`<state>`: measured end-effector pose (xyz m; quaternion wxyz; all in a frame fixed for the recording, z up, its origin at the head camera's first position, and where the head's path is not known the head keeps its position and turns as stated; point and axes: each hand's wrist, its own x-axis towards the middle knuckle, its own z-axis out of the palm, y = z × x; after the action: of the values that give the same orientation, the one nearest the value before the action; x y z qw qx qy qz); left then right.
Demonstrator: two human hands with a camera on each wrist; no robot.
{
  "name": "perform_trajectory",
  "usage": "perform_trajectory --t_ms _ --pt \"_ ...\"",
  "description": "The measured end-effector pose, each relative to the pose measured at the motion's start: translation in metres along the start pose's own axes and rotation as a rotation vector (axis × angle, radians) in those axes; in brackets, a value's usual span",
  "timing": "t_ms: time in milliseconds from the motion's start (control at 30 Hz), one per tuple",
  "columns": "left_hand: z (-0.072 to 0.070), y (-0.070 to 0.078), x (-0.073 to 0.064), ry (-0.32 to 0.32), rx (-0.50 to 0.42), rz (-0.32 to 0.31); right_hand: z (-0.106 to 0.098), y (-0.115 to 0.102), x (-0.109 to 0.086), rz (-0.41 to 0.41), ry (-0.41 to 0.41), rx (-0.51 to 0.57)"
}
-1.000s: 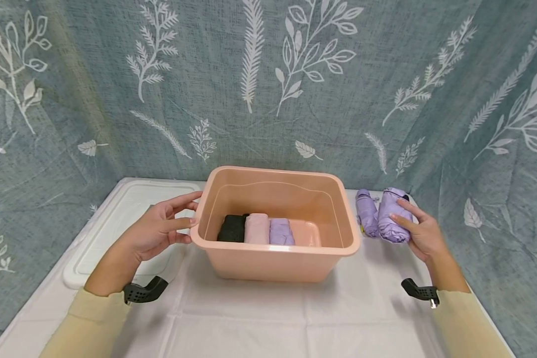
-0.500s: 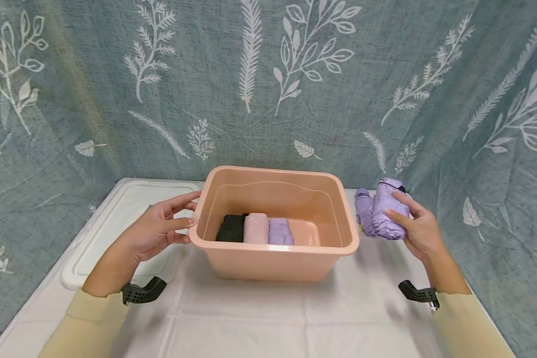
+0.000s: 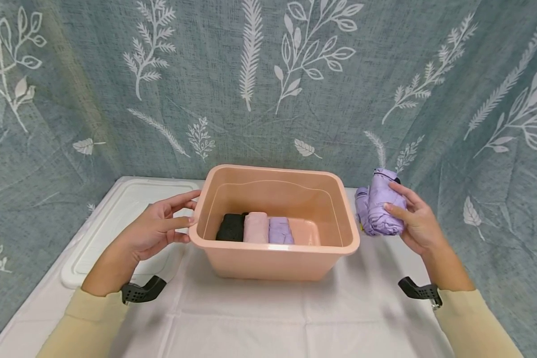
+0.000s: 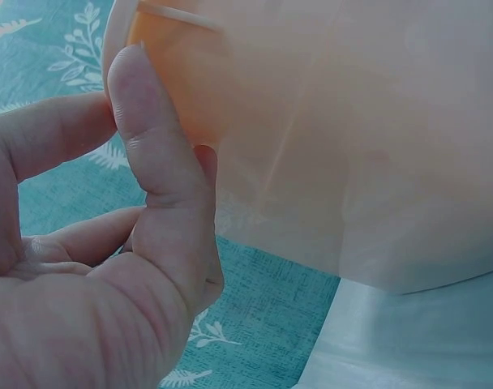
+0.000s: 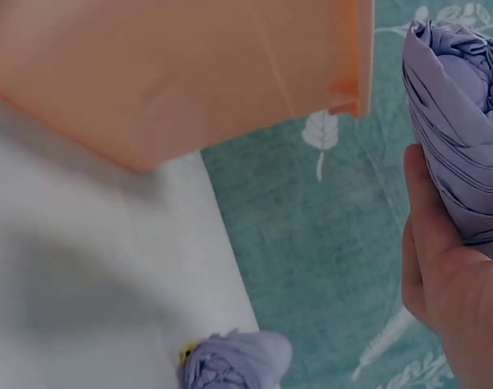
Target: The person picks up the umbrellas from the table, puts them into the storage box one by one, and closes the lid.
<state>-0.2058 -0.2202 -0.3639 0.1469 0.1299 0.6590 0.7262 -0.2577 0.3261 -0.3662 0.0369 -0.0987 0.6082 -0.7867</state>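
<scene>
A peach plastic tub (image 3: 273,263) stands mid-table. My left hand (image 3: 161,226) holds its left rim, thumb and curled fingers at the edge; in the left wrist view the thumb (image 4: 149,121) overlaps the rim. Inside stand a black roll (image 3: 231,227), a pink roll (image 3: 256,227) and a purple roll (image 3: 280,230), side by side. Right of the tub, my right hand (image 3: 413,219) grips a thick rolled purple fabric bundle (image 3: 382,206) with a dark band near its top. Its spiral-pleated end shows in the right wrist view. A slimmer purple roll (image 3: 361,206) is partly hidden behind it.
A white lid (image 3: 112,223) lies at the left, partly behind my left forearm. White cloth (image 3: 246,318) covers the table. A blue-green leaf-patterned curtain (image 3: 259,134) hangs close behind and at both sides. A dark camera mount sits on each wrist.
My right hand has lifted the thick purple bundle and brought it slightly left, overlapping more of the slimmer roll. My left hand and the tub stay in place.
</scene>
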Motion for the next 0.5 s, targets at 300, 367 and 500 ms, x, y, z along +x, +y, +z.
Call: perform_trajectory --t_ms 300,367,500 --pt "0.0 0.0 0.0 0.0 0.01 0.0 0.016 -0.009 0.002 0.007 -0.078 -0.006" --pt "0.0 0.0 0.0 -0.003 0.007 0.001 0.021 -0.01 0.003 0.006 -0.091 -0.012" --pt "0.0 0.0 0.0 -0.006 0.002 0.002 0.032 -0.013 0.004 0.014 -0.107 -0.029"
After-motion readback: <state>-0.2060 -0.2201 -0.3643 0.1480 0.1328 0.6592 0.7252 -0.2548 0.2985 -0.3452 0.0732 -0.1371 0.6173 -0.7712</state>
